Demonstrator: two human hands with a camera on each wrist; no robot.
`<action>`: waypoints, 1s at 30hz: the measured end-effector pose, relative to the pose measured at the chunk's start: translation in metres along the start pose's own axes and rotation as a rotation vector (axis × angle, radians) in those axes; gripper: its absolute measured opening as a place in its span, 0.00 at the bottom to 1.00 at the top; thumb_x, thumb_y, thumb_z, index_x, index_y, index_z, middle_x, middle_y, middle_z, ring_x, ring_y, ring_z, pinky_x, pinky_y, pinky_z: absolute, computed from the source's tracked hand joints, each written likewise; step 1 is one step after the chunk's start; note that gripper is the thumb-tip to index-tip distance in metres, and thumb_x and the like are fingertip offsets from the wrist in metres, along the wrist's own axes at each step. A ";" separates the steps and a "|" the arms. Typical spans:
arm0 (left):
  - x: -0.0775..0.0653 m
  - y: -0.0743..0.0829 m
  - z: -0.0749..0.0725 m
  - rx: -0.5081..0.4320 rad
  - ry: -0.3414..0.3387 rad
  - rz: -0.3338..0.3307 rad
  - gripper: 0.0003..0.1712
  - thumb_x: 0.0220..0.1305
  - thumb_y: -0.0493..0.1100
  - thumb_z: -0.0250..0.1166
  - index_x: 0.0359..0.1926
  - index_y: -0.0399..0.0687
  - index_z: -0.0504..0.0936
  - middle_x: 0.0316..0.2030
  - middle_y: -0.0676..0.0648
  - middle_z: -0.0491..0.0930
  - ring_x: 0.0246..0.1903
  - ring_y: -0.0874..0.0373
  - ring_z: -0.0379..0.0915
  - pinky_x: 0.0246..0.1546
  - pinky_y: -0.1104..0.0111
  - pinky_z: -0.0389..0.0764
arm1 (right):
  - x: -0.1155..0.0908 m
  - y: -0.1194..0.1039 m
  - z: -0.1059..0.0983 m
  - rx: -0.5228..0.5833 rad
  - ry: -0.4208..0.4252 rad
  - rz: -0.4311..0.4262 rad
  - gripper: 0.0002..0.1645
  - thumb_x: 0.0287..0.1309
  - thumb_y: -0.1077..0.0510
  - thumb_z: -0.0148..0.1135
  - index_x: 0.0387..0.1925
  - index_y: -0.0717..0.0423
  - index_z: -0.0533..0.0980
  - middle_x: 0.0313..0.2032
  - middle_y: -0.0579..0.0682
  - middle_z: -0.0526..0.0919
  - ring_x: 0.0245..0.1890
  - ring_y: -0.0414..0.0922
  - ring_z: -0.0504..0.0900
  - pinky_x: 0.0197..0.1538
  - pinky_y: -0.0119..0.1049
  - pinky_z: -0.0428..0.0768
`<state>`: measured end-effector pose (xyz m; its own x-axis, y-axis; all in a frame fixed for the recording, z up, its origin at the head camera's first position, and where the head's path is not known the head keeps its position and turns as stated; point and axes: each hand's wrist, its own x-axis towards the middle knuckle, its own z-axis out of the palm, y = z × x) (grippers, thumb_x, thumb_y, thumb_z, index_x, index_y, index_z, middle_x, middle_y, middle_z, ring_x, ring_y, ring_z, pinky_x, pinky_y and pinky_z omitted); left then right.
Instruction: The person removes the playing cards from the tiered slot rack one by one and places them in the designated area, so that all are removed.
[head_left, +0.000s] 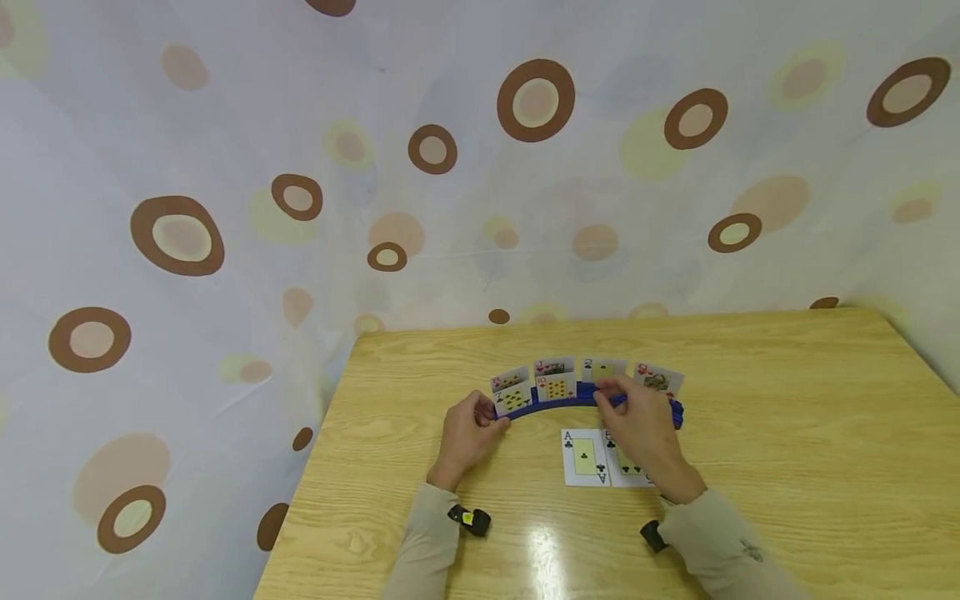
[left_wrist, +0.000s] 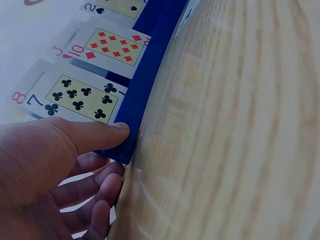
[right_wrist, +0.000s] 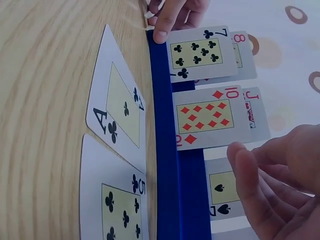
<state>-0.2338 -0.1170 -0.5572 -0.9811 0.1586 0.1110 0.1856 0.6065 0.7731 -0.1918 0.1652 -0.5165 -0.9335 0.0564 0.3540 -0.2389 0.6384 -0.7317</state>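
Note:
A curved blue card holder (head_left: 551,406) stands on the table with playing cards upright in two rows. My left hand (head_left: 467,432) grips its left end, thumb on the front face and fingers curled behind, beside the seven of clubs (left_wrist: 82,95). My right hand (head_left: 639,421) is over the holder's right half, holding nothing visible. In the right wrist view its fingertips (right_wrist: 239,150) are right at the edge of the ten of diamonds (right_wrist: 212,117), in front of the two of spades (right_wrist: 220,189). Behind the front cards show a red eight (right_wrist: 243,52) and a red jack (right_wrist: 255,115).
An ace of clubs (head_left: 584,457) and a five of clubs (right_wrist: 117,195) lie face up side by side on the wooden table (head_left: 810,433), in front of the holder. A red face card (head_left: 660,380) stands at the holder's right. A patterned curtain (head_left: 480,192) hangs behind.

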 end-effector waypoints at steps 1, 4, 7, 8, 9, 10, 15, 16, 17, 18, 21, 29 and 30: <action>0.000 0.000 0.000 -0.002 -0.001 -0.001 0.13 0.68 0.41 0.78 0.46 0.40 0.84 0.40 0.42 0.87 0.36 0.60 0.79 0.39 0.73 0.80 | 0.002 0.000 0.002 0.001 0.002 -0.002 0.11 0.72 0.65 0.69 0.53 0.64 0.86 0.41 0.62 0.93 0.19 0.34 0.82 0.23 0.28 0.77; 0.000 0.000 -0.001 -0.008 -0.001 0.002 0.13 0.68 0.40 0.78 0.46 0.40 0.83 0.40 0.42 0.87 0.36 0.60 0.79 0.39 0.74 0.80 | 0.006 0.000 0.008 0.005 0.008 -0.014 0.14 0.72 0.65 0.69 0.56 0.62 0.86 0.43 0.62 0.93 0.20 0.34 0.81 0.23 0.29 0.76; 0.000 -0.001 -0.001 -0.013 -0.002 0.004 0.13 0.68 0.40 0.78 0.45 0.40 0.83 0.40 0.42 0.87 0.36 0.59 0.79 0.39 0.74 0.80 | 0.008 0.002 0.014 0.009 0.017 -0.027 0.14 0.72 0.65 0.70 0.56 0.61 0.86 0.43 0.62 0.93 0.19 0.33 0.80 0.23 0.29 0.76; 0.000 -0.001 -0.001 -0.013 -0.001 0.005 0.13 0.67 0.40 0.79 0.45 0.40 0.83 0.40 0.42 0.87 0.36 0.59 0.80 0.39 0.74 0.79 | 0.009 0.003 0.017 0.010 0.019 -0.029 0.14 0.72 0.65 0.70 0.56 0.61 0.86 0.43 0.62 0.93 0.19 0.33 0.80 0.22 0.29 0.76; 0.000 -0.001 -0.001 -0.014 -0.002 0.006 0.13 0.67 0.40 0.79 0.45 0.40 0.83 0.40 0.42 0.87 0.36 0.58 0.80 0.39 0.74 0.79 | 0.009 0.003 0.018 0.012 0.021 -0.027 0.14 0.72 0.65 0.70 0.56 0.61 0.86 0.43 0.61 0.93 0.19 0.32 0.79 0.22 0.29 0.75; 0.000 -0.001 -0.001 -0.014 -0.001 0.007 0.13 0.67 0.40 0.79 0.45 0.40 0.83 0.40 0.42 0.87 0.36 0.59 0.80 0.39 0.74 0.79 | 0.010 0.004 0.020 0.013 0.022 -0.027 0.14 0.72 0.65 0.70 0.56 0.61 0.86 0.43 0.61 0.93 0.18 0.32 0.79 0.22 0.29 0.75; 0.000 -0.002 -0.001 -0.011 0.002 0.013 0.13 0.67 0.41 0.79 0.45 0.40 0.84 0.40 0.42 0.87 0.36 0.60 0.79 0.39 0.74 0.80 | 0.012 0.004 0.026 0.012 0.040 -0.016 0.13 0.72 0.64 0.70 0.56 0.61 0.86 0.44 0.61 0.94 0.20 0.34 0.81 0.24 0.29 0.77; 0.000 -0.002 -0.001 -0.010 0.002 0.015 0.13 0.67 0.41 0.79 0.45 0.40 0.84 0.40 0.42 0.87 0.36 0.60 0.79 0.39 0.74 0.80 | 0.012 0.004 0.027 0.014 0.043 -0.014 0.14 0.72 0.65 0.69 0.56 0.62 0.86 0.44 0.62 0.93 0.20 0.35 0.82 0.24 0.28 0.77; 0.000 -0.002 -0.001 -0.010 0.003 0.015 0.13 0.67 0.41 0.79 0.45 0.40 0.84 0.40 0.42 0.87 0.36 0.61 0.79 0.39 0.74 0.80 | 0.012 0.004 0.027 0.016 0.043 -0.006 0.14 0.72 0.64 0.69 0.56 0.62 0.86 0.44 0.62 0.93 0.21 0.35 0.83 0.25 0.28 0.77; 0.000 -0.002 0.000 -0.008 0.003 0.017 0.13 0.67 0.41 0.79 0.45 0.40 0.84 0.40 0.42 0.87 0.36 0.61 0.79 0.39 0.74 0.80 | 0.012 0.004 0.028 0.016 0.041 0.000 0.14 0.73 0.64 0.69 0.56 0.62 0.86 0.45 0.62 0.94 0.21 0.36 0.84 0.25 0.28 0.78; 0.000 -0.003 0.000 -0.001 0.004 0.017 0.14 0.67 0.41 0.79 0.45 0.41 0.83 0.40 0.42 0.87 0.36 0.61 0.79 0.39 0.73 0.80 | 0.012 0.004 0.031 0.024 0.024 0.026 0.14 0.73 0.63 0.68 0.57 0.61 0.85 0.46 0.62 0.93 0.23 0.38 0.87 0.26 0.27 0.79; 0.000 -0.005 0.001 0.005 0.007 0.020 0.14 0.67 0.41 0.79 0.45 0.41 0.83 0.40 0.42 0.87 0.36 0.61 0.80 0.39 0.73 0.80 | 0.013 0.011 0.040 0.004 0.006 0.067 0.14 0.74 0.61 0.68 0.57 0.59 0.86 0.47 0.59 0.94 0.24 0.37 0.86 0.29 0.29 0.78; 0.000 -0.005 0.001 0.006 0.009 0.020 0.14 0.67 0.41 0.79 0.44 0.41 0.83 0.39 0.42 0.87 0.35 0.61 0.80 0.39 0.73 0.80 | 0.013 0.012 0.041 -0.001 0.000 0.072 0.13 0.74 0.60 0.68 0.56 0.58 0.86 0.46 0.58 0.94 0.24 0.37 0.86 0.29 0.29 0.78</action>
<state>-0.2350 -0.1190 -0.5621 -0.9776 0.1639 0.1321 0.2056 0.6079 0.7670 -0.2177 0.1418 -0.5445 -0.9483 0.1026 0.3004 -0.1705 0.6335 -0.7547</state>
